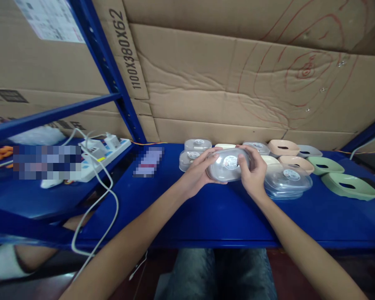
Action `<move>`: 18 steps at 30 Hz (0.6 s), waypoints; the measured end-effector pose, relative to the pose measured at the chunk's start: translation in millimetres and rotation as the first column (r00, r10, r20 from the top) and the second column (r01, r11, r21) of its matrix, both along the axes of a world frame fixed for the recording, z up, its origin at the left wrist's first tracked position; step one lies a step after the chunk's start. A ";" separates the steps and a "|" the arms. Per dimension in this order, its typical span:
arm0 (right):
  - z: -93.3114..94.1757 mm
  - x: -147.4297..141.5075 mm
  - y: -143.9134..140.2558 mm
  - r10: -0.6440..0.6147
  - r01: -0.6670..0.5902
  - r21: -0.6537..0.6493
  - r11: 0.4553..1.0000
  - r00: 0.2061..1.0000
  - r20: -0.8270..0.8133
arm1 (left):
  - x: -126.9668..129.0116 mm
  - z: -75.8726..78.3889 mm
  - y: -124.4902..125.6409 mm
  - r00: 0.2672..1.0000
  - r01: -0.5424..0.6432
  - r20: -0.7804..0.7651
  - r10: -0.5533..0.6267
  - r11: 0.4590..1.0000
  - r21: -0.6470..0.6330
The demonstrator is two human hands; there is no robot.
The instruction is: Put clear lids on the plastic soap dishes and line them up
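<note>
Holding one clear box (228, 165) tight, left hand (197, 174) and right hand (253, 170) have more boxes (287, 180) waiting beside the right hand.

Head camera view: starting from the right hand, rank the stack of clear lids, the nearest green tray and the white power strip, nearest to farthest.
From the right hand:
1. Stack of clear lids, just to its right on the blue shelf.
2. Nearest green tray, farther right.
3. White power strip, far left, past the left hand.
</note>
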State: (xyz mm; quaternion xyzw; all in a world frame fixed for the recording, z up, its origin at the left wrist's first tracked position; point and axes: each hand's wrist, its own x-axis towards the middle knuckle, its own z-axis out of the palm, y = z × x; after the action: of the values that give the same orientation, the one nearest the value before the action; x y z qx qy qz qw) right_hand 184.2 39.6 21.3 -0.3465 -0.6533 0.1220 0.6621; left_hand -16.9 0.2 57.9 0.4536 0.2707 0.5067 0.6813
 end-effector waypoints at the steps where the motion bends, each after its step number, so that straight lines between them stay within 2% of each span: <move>1: 0.5 -0.4 -0.5 -0.006 0.006 0.000 1.000 1.000 0.007 | 0.0 0.2 -0.8 1.000 -0.004 -0.009 0.004 1.000 0.001; 12: -1.2 -2.4 1.7 -0.003 0.003 -0.028 1.000 1.000 -0.015 | -0.1 -2.8 0.8 0.998 -0.047 -0.054 0.046 0.999 -0.018; 18: 3.6 -3.1 -0.5 0.026 -0.030 -0.047 0.998 0.997 -0.078 | -2.1 -5.5 2.7 0.995 -0.045 -0.084 0.049 0.998 0.046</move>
State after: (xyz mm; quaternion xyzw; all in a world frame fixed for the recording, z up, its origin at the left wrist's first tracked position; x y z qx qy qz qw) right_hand 181.1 39.1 24.8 -0.3482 -0.6288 0.1604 0.6765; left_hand -19.0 2.9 52.4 0.4832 0.2986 0.5088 0.6469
